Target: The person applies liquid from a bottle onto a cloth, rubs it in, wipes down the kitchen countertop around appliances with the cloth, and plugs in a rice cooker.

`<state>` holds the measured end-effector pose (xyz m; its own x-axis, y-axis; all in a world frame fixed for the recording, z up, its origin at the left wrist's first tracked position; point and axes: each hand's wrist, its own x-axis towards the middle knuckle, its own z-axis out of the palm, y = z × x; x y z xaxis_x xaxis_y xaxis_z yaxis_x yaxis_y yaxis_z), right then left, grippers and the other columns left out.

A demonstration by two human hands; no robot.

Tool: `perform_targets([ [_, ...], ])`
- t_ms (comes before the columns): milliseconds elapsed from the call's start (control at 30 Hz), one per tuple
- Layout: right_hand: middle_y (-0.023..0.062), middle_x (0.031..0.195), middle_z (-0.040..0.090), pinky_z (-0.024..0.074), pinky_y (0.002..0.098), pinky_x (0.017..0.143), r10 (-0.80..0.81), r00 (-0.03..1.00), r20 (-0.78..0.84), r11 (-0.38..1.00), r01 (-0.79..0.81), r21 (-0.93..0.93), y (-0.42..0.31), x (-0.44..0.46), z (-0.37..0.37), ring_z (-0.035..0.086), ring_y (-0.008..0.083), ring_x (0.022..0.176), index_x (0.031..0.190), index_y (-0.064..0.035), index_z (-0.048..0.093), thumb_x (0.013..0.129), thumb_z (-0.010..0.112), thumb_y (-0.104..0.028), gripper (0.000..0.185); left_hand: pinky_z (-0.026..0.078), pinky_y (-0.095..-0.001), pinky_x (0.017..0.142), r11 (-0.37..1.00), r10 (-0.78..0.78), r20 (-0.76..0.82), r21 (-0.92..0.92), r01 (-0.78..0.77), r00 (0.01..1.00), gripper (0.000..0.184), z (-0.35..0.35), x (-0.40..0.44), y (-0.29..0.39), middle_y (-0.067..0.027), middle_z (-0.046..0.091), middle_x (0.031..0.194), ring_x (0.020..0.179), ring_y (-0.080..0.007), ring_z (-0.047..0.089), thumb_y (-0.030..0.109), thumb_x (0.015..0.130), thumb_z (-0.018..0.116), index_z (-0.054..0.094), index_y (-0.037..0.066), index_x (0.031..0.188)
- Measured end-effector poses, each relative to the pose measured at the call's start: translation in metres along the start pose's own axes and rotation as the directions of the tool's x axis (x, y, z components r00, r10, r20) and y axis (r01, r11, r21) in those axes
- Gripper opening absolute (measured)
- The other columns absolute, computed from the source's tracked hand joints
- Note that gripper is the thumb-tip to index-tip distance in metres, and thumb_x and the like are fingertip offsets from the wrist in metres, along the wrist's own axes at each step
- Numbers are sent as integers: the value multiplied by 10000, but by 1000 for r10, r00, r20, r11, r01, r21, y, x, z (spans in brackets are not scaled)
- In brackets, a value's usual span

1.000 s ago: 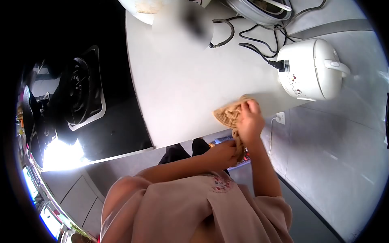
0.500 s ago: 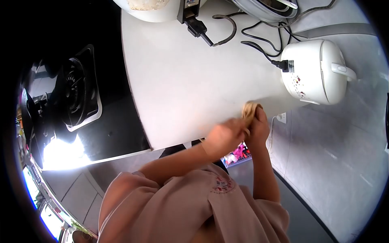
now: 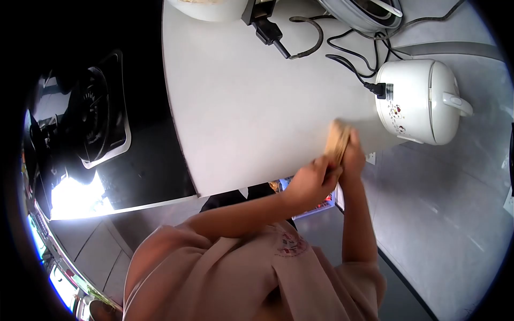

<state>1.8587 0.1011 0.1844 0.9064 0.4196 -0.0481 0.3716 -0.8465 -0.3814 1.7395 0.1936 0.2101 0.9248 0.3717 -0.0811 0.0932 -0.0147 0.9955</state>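
Over the front edge of the white counter (image 3: 241, 117), both hands hold a folded tan cloth (image 3: 336, 140), slightly blurred. My left hand (image 3: 311, 184) is closed on its lower end, with thumb and fingers pinched together. My right hand (image 3: 353, 155) grips the cloth along its right side, close beside the left hand. The cloth's upper end sticks up beyond the fingers, and its lower part is partly hidden by them.
A white rice cooker (image 3: 415, 101) with a plugged-in cord stands right of the hands, by the tiled wall. Black cables (image 3: 342, 51) and a power plug (image 3: 267, 35) lie toward the back. A black gas stove (image 3: 96, 117) is at left.
The cloth has gone from a bunched, looped shape to a longer, flatter fold. Both hands have shifted slightly right, still holding it, and the view has moved a little.
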Motion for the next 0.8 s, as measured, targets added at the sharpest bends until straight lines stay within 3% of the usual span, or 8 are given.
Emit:
perform_targets([
  [167,141,950,665,513,352,719,632,726,272,495,-648,579,-43,42,-29,659,301,845,908,-38,596,914,527,-253,226,512,-390,646,966,-236,-39,-122,229,971,222,9,29,7,-185,635,784,686,-303,631,184,855,630,579,-12,946],
  [200,133,909,662,504,358,691,141,990,-26,918,-121,377,-17,25,-17,649,286,793,855,-41,574,927,513,-262,241,509,-385,663,921,-333,158,-156,357,930,259,0,20,16,-185,641,797,706,-275,638,230,861,613,588,-10,956],
  [233,126,867,658,496,365,663,-468,874,-130,882,472,3,-2,13,-11,639,272,740,802,-43,552,941,499,-271,272,507,-373,666,932,-333,241,-63,357,912,239,3,8,9,-184,649,810,705,-261,633,206,870,599,588,-6,979],
  [333,127,943,663,505,335,732,11,998,54,982,-21,190,-13,34,-21,651,233,841,951,-40,618,914,554,-199,176,499,-340,634,905,-311,177,-247,348,934,214,10,12,3,-153,641,786,687,-203,616,176,880,593,589,-3,998],
  [433,122,1026,655,512,321,786,421,852,310,587,-517,623,26,53,-4,659,233,915,1163,-85,639,863,631,-153,307,493,-313,604,866,-346,151,-328,377,926,185,6,36,11,-129,624,752,674,-145,598,149,882,593,592,0,992],
  [567,84,989,663,528,337,665,-355,932,66,922,338,191,33,28,-1,671,229,770,1176,-103,637,862,652,-195,328,496,-328,608,907,-238,200,-304,291,950,177,15,-3,6,-120,635,737,655,-144,590,184,884,638,604,14,922],
  [700,91,1056,626,530,373,722,40,981,190,939,-102,329,-22,87,-11,658,285,852,947,-60,595,876,548,-183,149,489,-307,597,786,-418,200,-410,463,886,242,11,34,10,-83,599,739,649,-146,557,198,903,630,553,-7,1006],
  [800,117,1073,599,518,406,790,-374,916,144,927,369,63,-30,96,2,632,315,939,908,-50,600,826,548,-84,104,498,-294,623,798,-413,-14,-486,355,910,297,16,36,-5,-104,610,851,745,-132,575,167,889,639,504,-1,1093],
])
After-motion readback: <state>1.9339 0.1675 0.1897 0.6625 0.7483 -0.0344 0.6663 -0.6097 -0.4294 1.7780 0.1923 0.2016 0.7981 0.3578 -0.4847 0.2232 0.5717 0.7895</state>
